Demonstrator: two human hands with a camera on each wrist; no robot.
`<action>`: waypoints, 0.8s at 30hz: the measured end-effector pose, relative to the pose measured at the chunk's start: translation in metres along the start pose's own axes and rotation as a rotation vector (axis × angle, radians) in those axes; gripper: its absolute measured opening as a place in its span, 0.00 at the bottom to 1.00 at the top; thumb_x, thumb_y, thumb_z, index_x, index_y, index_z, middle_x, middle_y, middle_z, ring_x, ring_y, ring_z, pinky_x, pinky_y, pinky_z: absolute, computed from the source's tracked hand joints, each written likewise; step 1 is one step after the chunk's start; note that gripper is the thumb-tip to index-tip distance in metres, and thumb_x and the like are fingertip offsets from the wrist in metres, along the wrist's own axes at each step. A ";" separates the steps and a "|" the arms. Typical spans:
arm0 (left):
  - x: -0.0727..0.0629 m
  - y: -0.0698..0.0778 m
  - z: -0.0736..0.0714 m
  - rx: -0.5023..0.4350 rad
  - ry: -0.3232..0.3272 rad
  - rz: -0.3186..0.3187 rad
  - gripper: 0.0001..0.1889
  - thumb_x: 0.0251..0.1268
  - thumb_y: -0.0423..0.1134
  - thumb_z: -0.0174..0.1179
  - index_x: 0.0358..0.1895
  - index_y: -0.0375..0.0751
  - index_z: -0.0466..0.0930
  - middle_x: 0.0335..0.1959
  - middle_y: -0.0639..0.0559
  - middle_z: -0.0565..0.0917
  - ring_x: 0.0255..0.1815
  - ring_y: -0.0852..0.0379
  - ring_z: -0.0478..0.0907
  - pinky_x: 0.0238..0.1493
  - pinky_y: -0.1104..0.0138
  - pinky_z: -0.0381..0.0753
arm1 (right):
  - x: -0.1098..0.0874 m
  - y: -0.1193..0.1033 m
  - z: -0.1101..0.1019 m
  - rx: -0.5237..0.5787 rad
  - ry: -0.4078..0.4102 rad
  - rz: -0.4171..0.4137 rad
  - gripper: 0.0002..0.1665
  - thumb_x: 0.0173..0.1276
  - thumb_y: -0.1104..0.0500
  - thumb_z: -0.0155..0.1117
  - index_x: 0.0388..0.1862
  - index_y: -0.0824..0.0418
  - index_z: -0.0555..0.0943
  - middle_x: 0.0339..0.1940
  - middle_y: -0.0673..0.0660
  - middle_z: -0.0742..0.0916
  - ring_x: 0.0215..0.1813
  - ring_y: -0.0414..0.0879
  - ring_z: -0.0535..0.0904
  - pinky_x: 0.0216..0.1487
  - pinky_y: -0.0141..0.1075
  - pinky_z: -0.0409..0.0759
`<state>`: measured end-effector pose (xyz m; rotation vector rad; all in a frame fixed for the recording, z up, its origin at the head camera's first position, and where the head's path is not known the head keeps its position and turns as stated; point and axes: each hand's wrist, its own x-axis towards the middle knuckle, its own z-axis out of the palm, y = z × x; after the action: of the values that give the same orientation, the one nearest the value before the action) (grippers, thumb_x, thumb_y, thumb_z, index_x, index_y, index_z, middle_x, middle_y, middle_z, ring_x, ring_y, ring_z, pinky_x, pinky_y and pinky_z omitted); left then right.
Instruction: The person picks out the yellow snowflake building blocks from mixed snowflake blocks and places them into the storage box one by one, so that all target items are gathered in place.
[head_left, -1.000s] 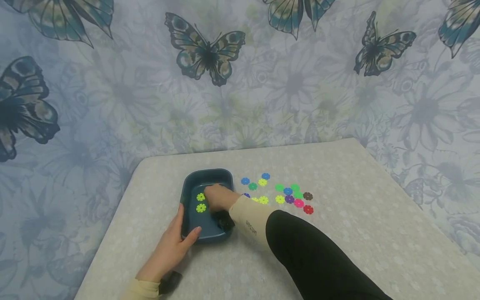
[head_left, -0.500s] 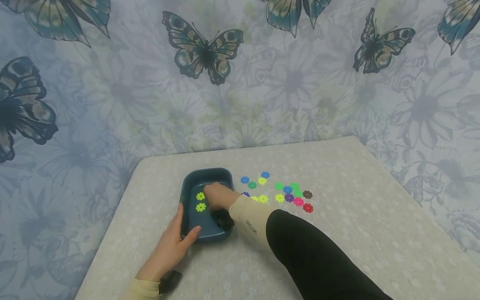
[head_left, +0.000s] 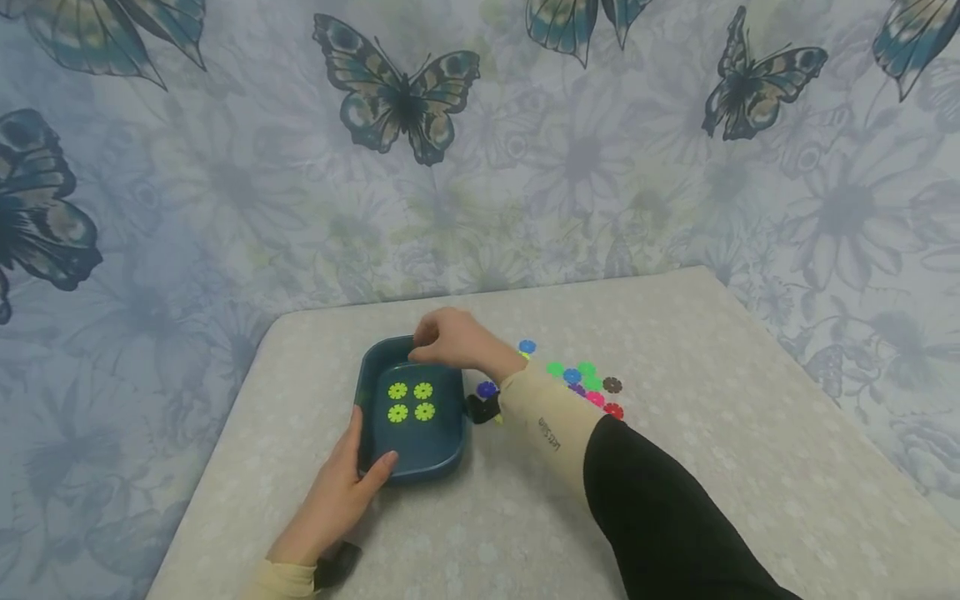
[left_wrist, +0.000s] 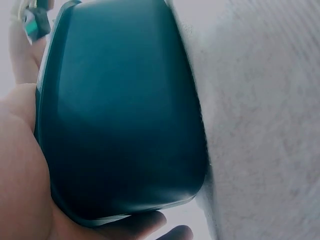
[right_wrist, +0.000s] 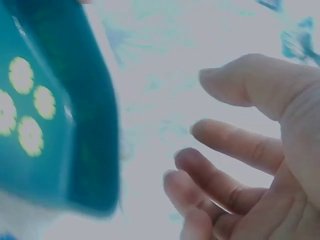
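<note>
A dark teal plastic tray point(head_left: 412, 450) stands on the table with several yellow-green notched discs point(head_left: 397, 391) lying flat in two rows inside. My left hand point(head_left: 333, 492) grips its near left corner, thumb over the rim and fingers along the outer side; in the left wrist view the tray wall point(left_wrist: 125, 110) fills the middle between them. Above the tray's far right part hovers my right hand point(head_left: 461, 340). From the right wrist, the right hand point(right_wrist: 245, 145) shows loosely bent fingers apart from the thumb and holding nothing.
Right of the tray lie more loose discs: a blue one point(head_left: 527, 346), a dark blue one point(head_left: 487, 389), a brown one point(head_left: 612, 385), a red one point(head_left: 613, 411) and several green ones point(head_left: 555, 369). My right forearm covers some. Behind the table point(head_left: 675, 317) rises a butterfly-patterned wall point(head_left: 585, 208).
My right hand has lifted from inside the tray and moved up toward its far right edge. Two yellow-green discs it covered now show beside the other two. The left hand keeps its hold.
</note>
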<state>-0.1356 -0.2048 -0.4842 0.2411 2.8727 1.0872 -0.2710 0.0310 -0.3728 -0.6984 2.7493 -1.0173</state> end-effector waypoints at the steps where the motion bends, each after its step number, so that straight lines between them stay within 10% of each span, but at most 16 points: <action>1: 0.000 0.000 0.000 0.001 0.003 0.003 0.54 0.76 0.65 0.53 0.84 0.43 0.27 0.85 0.34 0.41 0.84 0.31 0.45 0.77 0.35 0.52 | -0.005 0.006 -0.009 0.031 0.025 0.007 0.21 0.68 0.47 0.72 0.54 0.57 0.86 0.50 0.52 0.89 0.52 0.46 0.84 0.50 0.40 0.85; 9: 0.001 -0.001 0.001 0.001 0.011 0.012 0.54 0.76 0.62 0.55 0.84 0.42 0.27 0.85 0.34 0.41 0.83 0.30 0.45 0.77 0.34 0.53 | -0.063 0.071 -0.045 0.173 0.191 0.090 0.17 0.70 0.47 0.70 0.52 0.54 0.87 0.51 0.53 0.87 0.53 0.51 0.82 0.52 0.47 0.84; 24: 0.004 0.001 0.004 0.014 0.002 0.002 0.54 0.76 0.62 0.55 0.84 0.43 0.26 0.85 0.33 0.40 0.83 0.28 0.44 0.76 0.33 0.52 | -0.127 0.147 0.016 0.214 0.085 0.132 0.16 0.62 0.55 0.77 0.49 0.54 0.89 0.47 0.51 0.87 0.44 0.45 0.80 0.42 0.37 0.82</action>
<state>-0.1391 -0.2007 -0.4869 0.2444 2.8830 1.0690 -0.2102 0.1782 -0.4847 -0.4450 2.6586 -1.3128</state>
